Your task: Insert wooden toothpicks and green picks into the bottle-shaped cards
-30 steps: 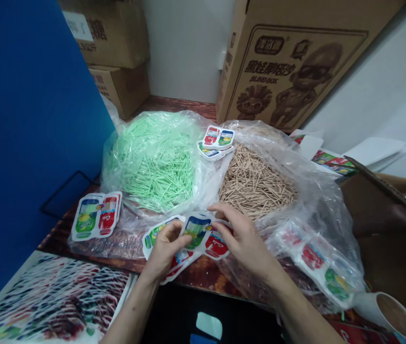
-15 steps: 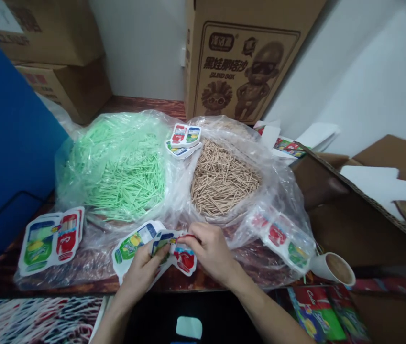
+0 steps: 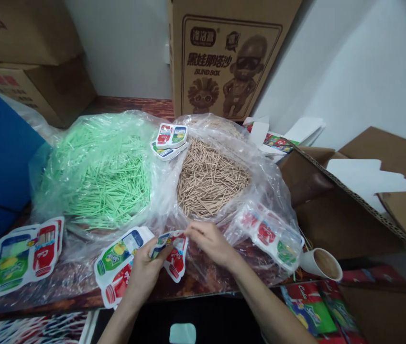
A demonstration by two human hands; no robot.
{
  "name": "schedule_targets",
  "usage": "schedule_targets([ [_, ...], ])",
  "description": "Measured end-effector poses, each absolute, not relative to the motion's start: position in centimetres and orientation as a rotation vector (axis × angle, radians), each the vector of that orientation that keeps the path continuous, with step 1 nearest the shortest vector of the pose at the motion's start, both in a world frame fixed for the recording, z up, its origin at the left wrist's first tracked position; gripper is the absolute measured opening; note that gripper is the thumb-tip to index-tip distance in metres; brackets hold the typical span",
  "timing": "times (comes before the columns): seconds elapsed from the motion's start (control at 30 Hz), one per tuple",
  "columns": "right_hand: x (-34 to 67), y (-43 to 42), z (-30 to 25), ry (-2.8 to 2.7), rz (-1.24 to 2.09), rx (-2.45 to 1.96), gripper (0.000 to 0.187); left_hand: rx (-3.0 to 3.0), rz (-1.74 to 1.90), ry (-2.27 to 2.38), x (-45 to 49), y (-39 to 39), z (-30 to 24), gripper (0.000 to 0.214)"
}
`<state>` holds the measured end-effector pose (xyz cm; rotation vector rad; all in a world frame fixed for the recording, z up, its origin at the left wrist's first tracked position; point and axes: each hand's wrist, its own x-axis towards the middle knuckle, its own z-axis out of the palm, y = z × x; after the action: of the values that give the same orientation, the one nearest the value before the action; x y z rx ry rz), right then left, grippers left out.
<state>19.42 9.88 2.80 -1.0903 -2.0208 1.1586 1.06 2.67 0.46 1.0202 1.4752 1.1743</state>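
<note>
My left hand [image 3: 148, 267] is closed on a die-cut printed card [image 3: 177, 260] with a green can shape and a red one, thumb across its green side. At that card's upper right edge, my right hand [image 3: 208, 241] pinches with thumb and fingertips; what lies between them is too small to make out. Just left of my left hand lies a small stack of the same cards [image 3: 116, 255]. Beyond my hands, plastic bags hold a heap of light green sticks [image 3: 111, 181] and a heap of brown sticks [image 3: 212, 179].
More printed cards [image 3: 27, 255] lie at the left, with a bagged bundle [image 3: 270, 236] at the right. A paper cup [image 3: 323, 264] stands tilted near an open carton [image 3: 332, 220]. A tall cardboard box [image 3: 231, 62] stands behind. Red-green packets [image 3: 310, 308] lie lower right.
The view has turned slightly right, so everything sits further left. My right hand has moved from over the held card's top to its upper right edge. The held card is tilted more.
</note>
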Motion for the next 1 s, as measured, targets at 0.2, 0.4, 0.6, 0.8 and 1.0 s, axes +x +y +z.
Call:
schedule_targets([
  [0.2,22.0,15.0,0.5,-2.118,0.442,-1.637,0.016,0.861,1.170,1.483,0.6,2.1,-0.2,0.017],
  [0.4,21.0,16.0,0.2,-2.531,0.040,-1.736,0.013,0.867,1.138,1.422,0.1,2.1,-0.2,0.020],
  [0.6,20.7,16.5,-0.5,-2.694,-0.282,-1.523,0.016,0.780,1.160,1.431,0.0,2.2,0.7,0.023],
  [0.8,21.7,18.0,-0.6,-2.397,0.196,-1.532,0.019,0.732,1.196,1.420,-0.7,1.8,0.9,0.024],
  [1.0,22.0,21.1,1.0,-1.960,0.881,-1.458,0.017,0.626,1.223,1.409,-1.1,1.5,0.6,0.027],
])
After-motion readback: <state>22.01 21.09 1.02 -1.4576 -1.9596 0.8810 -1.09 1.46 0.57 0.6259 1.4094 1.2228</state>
